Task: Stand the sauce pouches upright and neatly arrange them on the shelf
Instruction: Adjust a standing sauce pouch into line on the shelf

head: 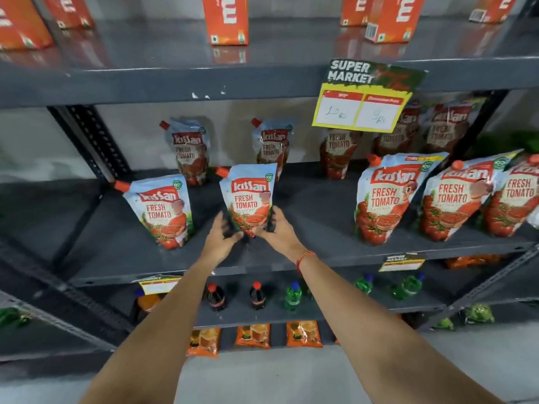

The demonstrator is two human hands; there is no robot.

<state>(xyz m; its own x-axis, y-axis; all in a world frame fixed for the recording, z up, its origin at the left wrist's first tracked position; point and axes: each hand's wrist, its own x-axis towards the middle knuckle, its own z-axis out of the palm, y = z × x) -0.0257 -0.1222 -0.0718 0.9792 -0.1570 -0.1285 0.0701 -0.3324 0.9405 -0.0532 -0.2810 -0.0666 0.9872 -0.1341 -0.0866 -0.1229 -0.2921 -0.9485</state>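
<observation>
1. On the middle grey metal shelf [306, 205], a glossy pale-blue sauce pouch printed with red tomatoes [250, 198] stands upright near the front, its orange screw cap [222, 171] jutting from the top left corner.
2. The pouch front carries a red brand panel, the words "FRESH TOMATO" in red, and a bowl of sauce among tomatoes lower down.
3. The left hand [222, 233] closes its fingers on the pouch's lower left edge; the right hand [279, 228] closes on the lower right edge, so both grip the base. The fingertips are blurred and dark.
4. A thin red thread bracelet [304, 259] circles the right wrist.
5. To the left, a second identical pouch with an orange cap [163, 209] stands apart, tilted slightly.
6. To the right, three larger-looking pouches of the same print [388, 199] lean close together near the shelf's front edge.
7. Further back, a row of the same pouches [191, 153] stands against the rear wall.
8. A yellow and black paper price tag reading "SUPER MARKET" [364, 96] hangs from the shelf above, partly hiding the rear pouches on the right.
</observation>
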